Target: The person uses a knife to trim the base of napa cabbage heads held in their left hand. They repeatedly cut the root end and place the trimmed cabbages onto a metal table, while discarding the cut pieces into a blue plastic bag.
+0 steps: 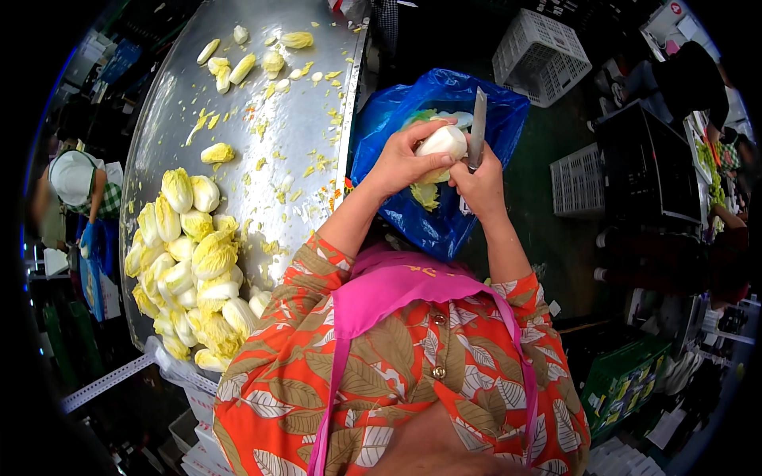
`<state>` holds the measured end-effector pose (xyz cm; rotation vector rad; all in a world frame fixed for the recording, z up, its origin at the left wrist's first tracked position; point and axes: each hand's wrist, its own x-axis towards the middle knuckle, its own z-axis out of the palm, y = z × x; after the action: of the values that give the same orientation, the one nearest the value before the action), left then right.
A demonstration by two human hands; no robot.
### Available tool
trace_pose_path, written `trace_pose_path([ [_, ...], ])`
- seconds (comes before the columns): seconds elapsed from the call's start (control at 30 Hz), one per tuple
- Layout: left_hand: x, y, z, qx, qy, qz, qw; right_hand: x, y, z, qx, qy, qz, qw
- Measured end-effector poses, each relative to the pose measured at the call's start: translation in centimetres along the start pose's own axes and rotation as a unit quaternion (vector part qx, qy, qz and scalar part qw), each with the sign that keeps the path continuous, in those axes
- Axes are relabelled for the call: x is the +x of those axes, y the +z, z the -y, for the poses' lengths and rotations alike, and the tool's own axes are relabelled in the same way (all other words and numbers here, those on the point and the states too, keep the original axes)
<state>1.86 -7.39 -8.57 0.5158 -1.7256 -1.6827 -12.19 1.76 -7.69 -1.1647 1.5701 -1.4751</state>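
My left hand [411, 153] grips a small napa cabbage [443, 144], its pale base turned toward my right hand. In my right hand [480, 181] is a knife [478, 125], blade pointing up and away from me beside the cabbage; my fingers cover most of its handle. Both hands are above a blue plastic bag [390, 110], whose mouth gapes. Leaf trimmings [424, 195] show in and over the bag. To my left, a heap of napa cabbages [190, 262] rests on a metal table [161, 137].
Scattered leaf scraps and several loose cabbages [243, 68] lie on the table's far part. White plastic crates [539, 56] stand on the floor at right, with a green crate [625, 381] lower right. Across the table is a person in a white hat [72, 177]; other people are at far right.
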Motion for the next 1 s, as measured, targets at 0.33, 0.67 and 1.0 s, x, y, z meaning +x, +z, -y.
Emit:
trace_pose_path([
  [0.33,0.1,-0.1,-0.2,-0.211,-0.06,-0.066,0.973,1.0,-0.9,-1.2,-0.038,-0.019,-0.083,0.996],
  [0.67,0.2,-1.3,-0.3,-0.054,-0.077,-0.02,0.995,2.2,-4.0,-2.5,-0.256,0.013,-0.189,0.948],
  [1.0,0.0,-0.9,2.0,0.426,-0.058,0.085,0.899,1.1,-2.0,-1.3,-0.04,0.077,-0.043,0.995],
])
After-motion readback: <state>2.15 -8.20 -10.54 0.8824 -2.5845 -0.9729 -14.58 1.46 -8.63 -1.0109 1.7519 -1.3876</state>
